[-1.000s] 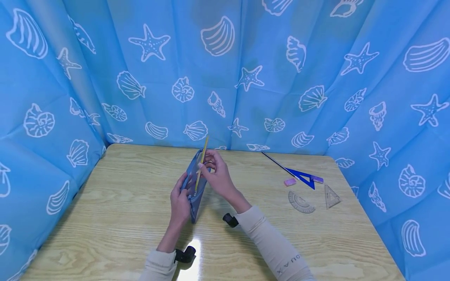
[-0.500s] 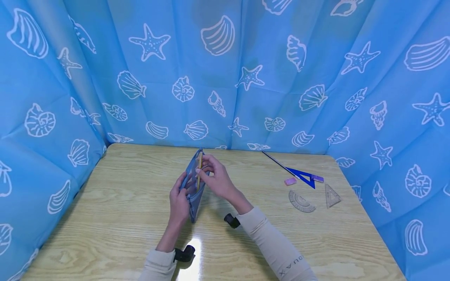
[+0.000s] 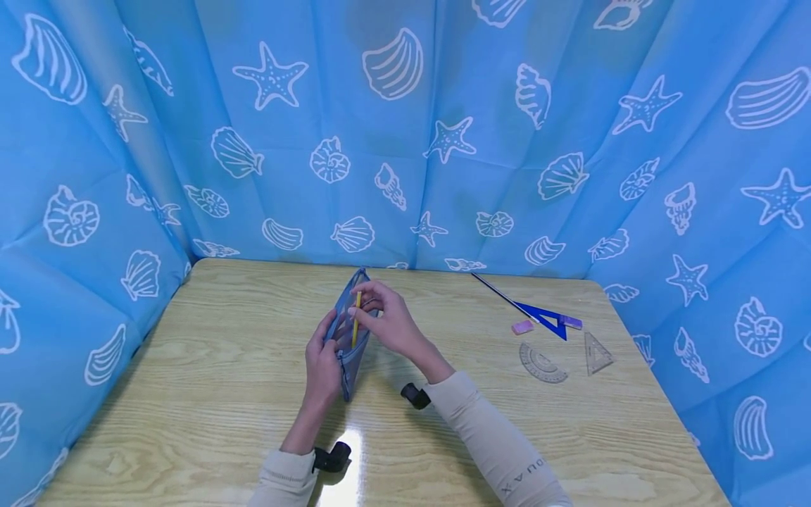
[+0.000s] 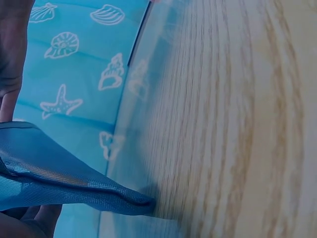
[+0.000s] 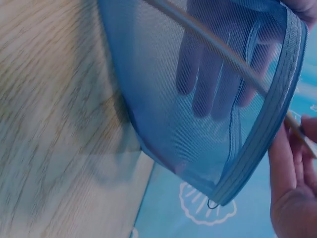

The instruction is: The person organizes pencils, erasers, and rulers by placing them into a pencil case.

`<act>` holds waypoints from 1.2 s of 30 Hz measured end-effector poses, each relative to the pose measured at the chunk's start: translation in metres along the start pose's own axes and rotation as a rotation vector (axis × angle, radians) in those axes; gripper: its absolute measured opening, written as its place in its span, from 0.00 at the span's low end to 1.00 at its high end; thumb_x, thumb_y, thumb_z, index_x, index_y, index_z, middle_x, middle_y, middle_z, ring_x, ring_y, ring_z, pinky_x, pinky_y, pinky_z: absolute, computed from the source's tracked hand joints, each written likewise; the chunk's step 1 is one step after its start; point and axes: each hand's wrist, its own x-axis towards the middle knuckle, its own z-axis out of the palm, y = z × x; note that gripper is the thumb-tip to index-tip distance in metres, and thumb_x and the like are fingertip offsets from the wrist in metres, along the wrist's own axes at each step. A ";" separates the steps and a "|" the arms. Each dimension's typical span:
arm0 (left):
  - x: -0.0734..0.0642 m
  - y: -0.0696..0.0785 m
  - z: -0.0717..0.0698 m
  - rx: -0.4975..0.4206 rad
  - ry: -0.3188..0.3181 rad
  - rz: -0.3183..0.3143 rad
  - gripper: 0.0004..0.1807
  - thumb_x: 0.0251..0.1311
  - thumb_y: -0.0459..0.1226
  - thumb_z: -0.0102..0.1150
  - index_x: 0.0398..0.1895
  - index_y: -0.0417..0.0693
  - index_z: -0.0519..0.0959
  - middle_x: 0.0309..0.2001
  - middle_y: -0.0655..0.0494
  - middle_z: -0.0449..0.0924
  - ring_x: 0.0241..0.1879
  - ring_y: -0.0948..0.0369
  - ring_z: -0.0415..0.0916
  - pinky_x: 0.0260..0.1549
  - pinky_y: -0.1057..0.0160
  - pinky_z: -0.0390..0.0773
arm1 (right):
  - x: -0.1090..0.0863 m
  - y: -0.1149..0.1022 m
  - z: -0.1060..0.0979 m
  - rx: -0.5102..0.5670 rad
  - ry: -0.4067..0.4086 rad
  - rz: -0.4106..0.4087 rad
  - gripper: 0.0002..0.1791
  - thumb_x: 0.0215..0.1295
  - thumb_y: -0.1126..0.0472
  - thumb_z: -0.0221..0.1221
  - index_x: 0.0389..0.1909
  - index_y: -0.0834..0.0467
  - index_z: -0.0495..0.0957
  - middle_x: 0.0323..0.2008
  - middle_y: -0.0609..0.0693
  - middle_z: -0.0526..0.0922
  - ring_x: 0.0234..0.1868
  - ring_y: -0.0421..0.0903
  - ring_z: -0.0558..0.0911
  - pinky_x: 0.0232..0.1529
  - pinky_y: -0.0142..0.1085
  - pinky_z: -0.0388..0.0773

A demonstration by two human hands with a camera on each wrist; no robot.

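1. A blue mesh pouch [image 3: 352,372] is being held up on its narrow side, slightly left of centre over the tabletop [image 3: 209,366]; whether its lower edge is being supported there cannot be told.
2. The pouch is being gripped by the left hand [image 3: 324,362], its thumb being set at the near end of the zipped rim and its fingers being spread along the left side; through the mesh, those fingers are being shown in the right wrist view.
3. A yellow pencil [image 3: 356,320] is being pinched between the thumb and fingers of the right hand [image 3: 394,322], at the pouch's mouth.
4. The pencil is being kept nearly upright in the head view, its lower length being enclosed by the pouch and its upper end being left outside the rim.
5. At the right, a blue triangle [image 3: 537,310] is being overlapped by a long dark rod [image 3: 499,296] and flanked by a pink eraser [image 3: 522,327] and a purple eraser [image 3: 572,322].
6. Nearer the person, a clear protractor [image 3: 533,365] and a clear set square [image 3: 602,363] are being carried, apart.
7. The tabletop is being backed by a shell-patterned blue curtain [image 3: 393,190].
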 end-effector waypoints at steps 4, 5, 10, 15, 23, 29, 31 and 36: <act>-0.001 0.000 0.001 -0.013 -0.001 -0.004 0.33 0.66 0.24 0.28 0.76 0.31 0.57 0.70 0.33 0.68 0.67 0.39 0.71 0.66 0.38 0.68 | 0.004 0.000 0.003 -0.039 0.057 0.043 0.17 0.69 0.64 0.63 0.56 0.64 0.78 0.42 0.56 0.82 0.40 0.48 0.85 0.37 0.40 0.87; -0.001 0.001 0.002 -0.017 -0.001 -0.005 0.33 0.66 0.24 0.28 0.76 0.31 0.57 0.70 0.32 0.68 0.67 0.38 0.71 0.66 0.39 0.68 | 0.005 -0.001 0.004 -0.047 0.072 0.054 0.17 0.69 0.64 0.63 0.55 0.64 0.78 0.41 0.56 0.82 0.40 0.48 0.85 0.37 0.39 0.87; -0.002 0.000 0.002 -0.036 0.003 -0.005 0.32 0.66 0.25 0.29 0.76 0.31 0.58 0.70 0.33 0.69 0.66 0.39 0.72 0.67 0.41 0.70 | 0.010 -0.003 0.005 -0.100 0.109 0.090 0.20 0.67 0.65 0.65 0.59 0.63 0.76 0.45 0.57 0.82 0.44 0.51 0.85 0.40 0.36 0.85; -0.003 0.000 0.002 -0.052 0.019 -0.001 0.33 0.65 0.24 0.29 0.76 0.31 0.58 0.69 0.31 0.69 0.66 0.37 0.72 0.66 0.40 0.69 | 0.010 -0.005 -0.002 -0.134 0.074 0.077 0.26 0.69 0.64 0.64 0.66 0.64 0.73 0.54 0.61 0.83 0.52 0.55 0.85 0.48 0.41 0.85; -0.004 0.001 -0.002 -0.045 0.037 -0.026 0.33 0.66 0.24 0.29 0.76 0.33 0.58 0.70 0.34 0.69 0.66 0.39 0.72 0.68 0.40 0.66 | 0.006 -0.003 -0.020 -0.110 0.019 0.032 0.28 0.72 0.66 0.59 0.71 0.64 0.69 0.61 0.63 0.80 0.57 0.58 0.83 0.56 0.46 0.83; -0.005 0.001 -0.003 -0.034 0.047 -0.031 0.33 0.66 0.25 0.29 0.77 0.34 0.59 0.70 0.34 0.69 0.66 0.38 0.72 0.69 0.39 0.65 | -0.005 0.008 -0.044 -0.125 0.063 0.010 0.25 0.73 0.65 0.58 0.69 0.61 0.71 0.60 0.60 0.81 0.56 0.55 0.82 0.57 0.48 0.82; -0.005 0.002 -0.004 -0.030 0.044 -0.030 0.33 0.66 0.25 0.29 0.77 0.34 0.58 0.71 0.34 0.68 0.67 0.38 0.71 0.69 0.38 0.65 | -0.011 0.013 -0.054 -0.137 0.070 0.015 0.25 0.74 0.64 0.58 0.69 0.60 0.71 0.60 0.59 0.80 0.56 0.55 0.82 0.57 0.48 0.81; -0.005 0.001 -0.004 -0.031 0.043 -0.036 0.33 0.66 0.25 0.29 0.77 0.35 0.58 0.71 0.35 0.68 0.67 0.38 0.71 0.70 0.38 0.63 | -0.025 0.026 -0.075 -0.136 0.091 0.067 0.26 0.73 0.63 0.58 0.70 0.61 0.70 0.60 0.62 0.79 0.57 0.58 0.80 0.60 0.52 0.78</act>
